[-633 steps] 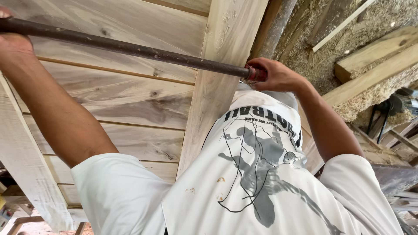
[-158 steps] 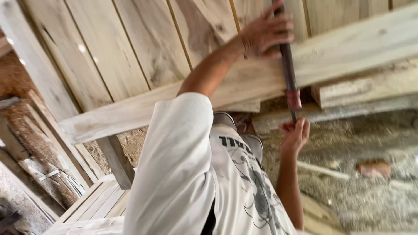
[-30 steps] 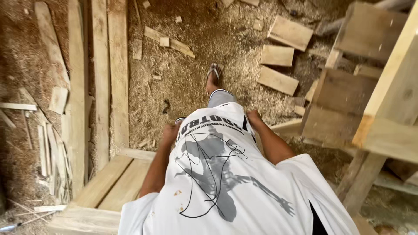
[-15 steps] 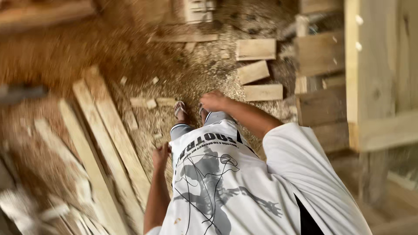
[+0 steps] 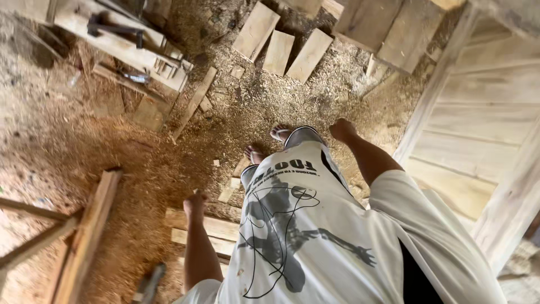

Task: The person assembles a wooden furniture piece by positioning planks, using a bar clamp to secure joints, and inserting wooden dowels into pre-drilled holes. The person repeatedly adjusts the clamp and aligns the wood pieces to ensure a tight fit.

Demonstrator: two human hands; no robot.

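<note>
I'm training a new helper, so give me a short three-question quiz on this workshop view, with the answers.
1. True or false: the left hand holds a tool.
2. What covers the floor around the sandalled feet?
3. The right hand hangs nearest to: A) the pale plank panel B) the short cut boards C) the lengths of timber.

Key:
1. False; both hands hang empty.
2. Sawdust and wood scraps.
3. A.

Your 1 head camera looks steeply down your white shirt (image 5: pixel 304 236) to the sawdust floor (image 5: pixel 236 112), feet far below.
</note>
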